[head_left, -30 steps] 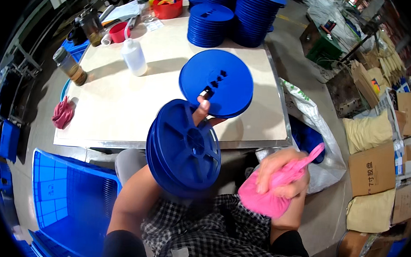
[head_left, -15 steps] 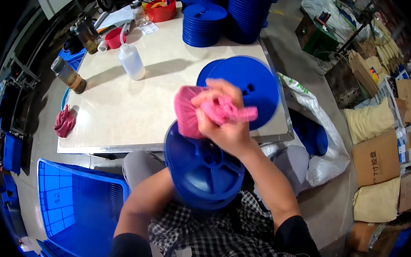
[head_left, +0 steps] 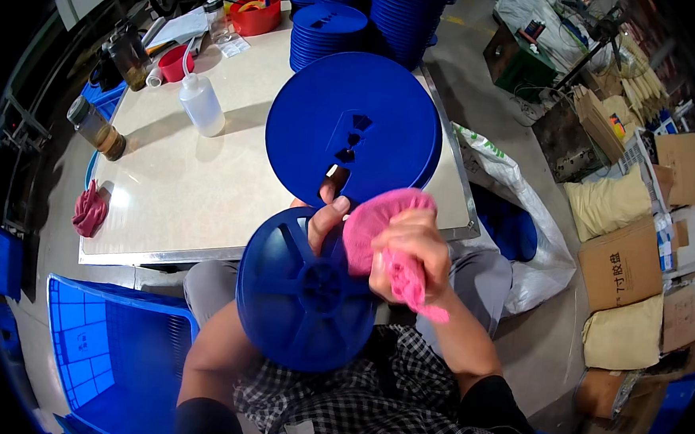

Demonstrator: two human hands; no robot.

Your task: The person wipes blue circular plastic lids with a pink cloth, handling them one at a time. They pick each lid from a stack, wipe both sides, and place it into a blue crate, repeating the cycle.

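My left hand (head_left: 325, 216) is closed at the top edge of a blue spoked plastic reel (head_left: 319, 287), held tilted above my lap; its forearm passes behind the reel. Just beyond, a flat blue disc (head_left: 315, 104) with slots at its centre reaches over the table edge. One finger shows at the disc's near slot; whether that hand grips the disc too, I cannot tell. A bunched pink cloth (head_left: 375, 219) is clenched in my right hand (head_left: 417, 249), against or very near the reel's upper right edge.
Stacks of blue discs (head_left: 326, 41) stand at the table's far side. A squeeze bottle (head_left: 202, 106), brown-liquid jar (head_left: 94, 127) and crumpled pink cloth (head_left: 89, 209) are at left. A blue crate (head_left: 85, 344) sits lower left, a white sack (head_left: 547, 269) right of the table.
The pink cloth in my right hand has come down and to the right. The flat disc has shifted left, its near edge now by my left hand, whose fingers have come into view.
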